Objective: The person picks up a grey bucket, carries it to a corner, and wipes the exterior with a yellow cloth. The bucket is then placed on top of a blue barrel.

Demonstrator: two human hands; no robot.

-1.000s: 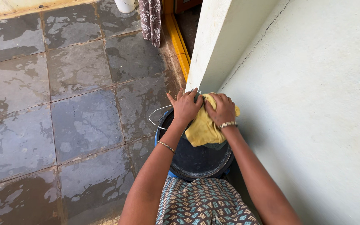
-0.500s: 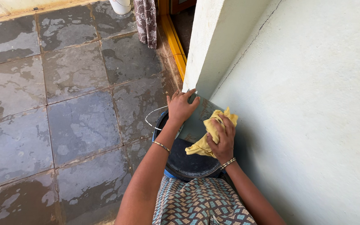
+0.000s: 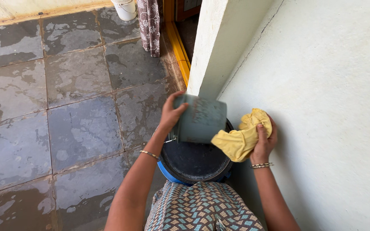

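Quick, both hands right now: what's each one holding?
Left hand: closed on the rim of a grey mug, tilted over the blue bucket.
Right hand: closed on a bunched yellow cloth.

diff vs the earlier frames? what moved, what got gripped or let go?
Left hand let go of the cloth, took a grey mug and raised it over the bucket. Right hand carried the cloth right, toward the wall, grip unchanged. Bucket and wet floor unchanged.
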